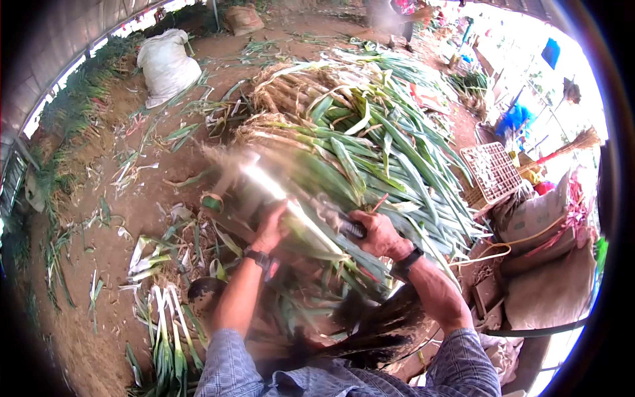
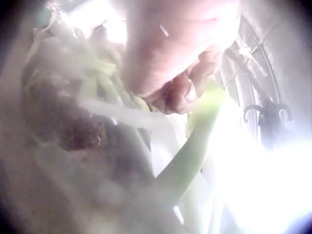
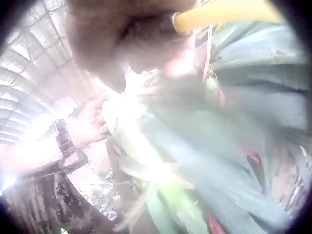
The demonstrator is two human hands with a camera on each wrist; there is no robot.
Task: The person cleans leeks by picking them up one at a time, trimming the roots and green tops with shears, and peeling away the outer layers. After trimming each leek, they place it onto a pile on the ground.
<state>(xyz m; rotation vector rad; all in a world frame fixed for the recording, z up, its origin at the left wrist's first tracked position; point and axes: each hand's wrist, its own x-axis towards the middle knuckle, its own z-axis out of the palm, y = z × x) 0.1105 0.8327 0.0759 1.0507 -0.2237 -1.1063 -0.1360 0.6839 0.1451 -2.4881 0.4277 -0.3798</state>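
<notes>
My left hand (image 1: pixel 271 228) grips a leek (image 1: pixel 263 178), whose bright white stalk points up and away while its green leaves trail back toward me. Fingers curl round the green stalk (image 2: pixel 183 168) in the left wrist view. My right hand (image 1: pixel 378 235) holds an air blow gun (image 1: pixel 352 228) by its dark grip, its nozzle end aimed at the leek and blurred. A yellow hose (image 3: pixel 229 17) runs from the grip in the right wrist view. Haze and flying bits blur the leek's root end. Just beyond both hands lies a big heap of leeks (image 1: pixel 397 165).
Several white-stalked leeks (image 1: pixel 175 331) lie at the lower left on the dirt floor (image 1: pixel 99 251). A white sack (image 1: pixel 169 69) stands at the far left. To the right are a plastic crate (image 1: pixel 489 171) and stuffed sacks (image 1: pixel 552 284). Another person (image 1: pixel 409 26) is at the back.
</notes>
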